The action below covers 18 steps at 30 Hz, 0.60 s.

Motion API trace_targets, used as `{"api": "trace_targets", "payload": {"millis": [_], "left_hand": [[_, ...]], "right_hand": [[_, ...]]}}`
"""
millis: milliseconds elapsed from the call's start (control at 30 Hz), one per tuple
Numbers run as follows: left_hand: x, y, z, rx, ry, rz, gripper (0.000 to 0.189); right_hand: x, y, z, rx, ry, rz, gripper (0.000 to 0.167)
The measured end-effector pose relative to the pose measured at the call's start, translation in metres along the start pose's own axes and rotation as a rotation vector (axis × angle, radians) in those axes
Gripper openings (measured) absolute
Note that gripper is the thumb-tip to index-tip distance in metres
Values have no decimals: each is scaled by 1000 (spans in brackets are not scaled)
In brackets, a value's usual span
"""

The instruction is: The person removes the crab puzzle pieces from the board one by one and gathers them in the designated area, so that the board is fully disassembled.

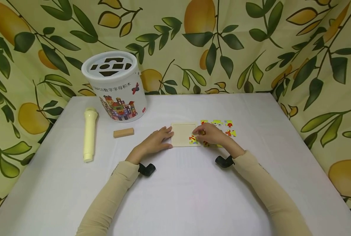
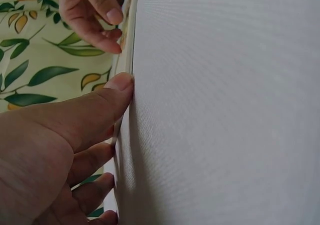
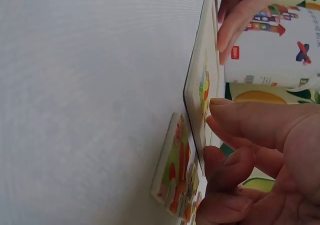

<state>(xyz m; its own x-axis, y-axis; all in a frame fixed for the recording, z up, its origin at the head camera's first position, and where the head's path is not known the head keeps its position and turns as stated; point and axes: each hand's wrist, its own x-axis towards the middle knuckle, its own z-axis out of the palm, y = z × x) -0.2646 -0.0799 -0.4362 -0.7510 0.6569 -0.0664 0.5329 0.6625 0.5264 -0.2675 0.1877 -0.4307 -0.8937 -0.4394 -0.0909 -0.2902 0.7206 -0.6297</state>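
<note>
A shallow wooden puzzle tray (image 1: 181, 132) lies flat on the table. My left hand (image 1: 154, 141) rests against its left side, fingers spread, the thumb touching the near left corner. At the tray's near right corner is a yellow and red puzzle piece (image 1: 192, 140), flat or nearly so. My right hand (image 1: 212, 134) reaches over the tray's right edge and pinches at this piece with thumb (image 3: 235, 112) and index finger. Several more colourful puzzle pieces (image 1: 229, 124) lie right of the tray, partly hidden under the right hand.
Behind on the left stands a white block bucket (image 1: 116, 88) with a perforated lid. A wooden block (image 1: 123, 132) lies before it, and a cream microphone-shaped stick (image 1: 89, 136) farther left. The white tabletop (image 1: 181, 196) meets a leaf-patterned cloth at the back.
</note>
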Motion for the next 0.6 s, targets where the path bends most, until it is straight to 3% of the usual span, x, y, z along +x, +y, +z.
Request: {"api": "trace_targets", "payload": {"millis": [400,600], "left_hand": [[-1,0,-1,3,-2,-4,59],[0,-1,0,-2,9,9,59]], "right_hand": [[1,-7,4,-29,-20,10,20],[0,-3,4,77,17,7,17]]}}
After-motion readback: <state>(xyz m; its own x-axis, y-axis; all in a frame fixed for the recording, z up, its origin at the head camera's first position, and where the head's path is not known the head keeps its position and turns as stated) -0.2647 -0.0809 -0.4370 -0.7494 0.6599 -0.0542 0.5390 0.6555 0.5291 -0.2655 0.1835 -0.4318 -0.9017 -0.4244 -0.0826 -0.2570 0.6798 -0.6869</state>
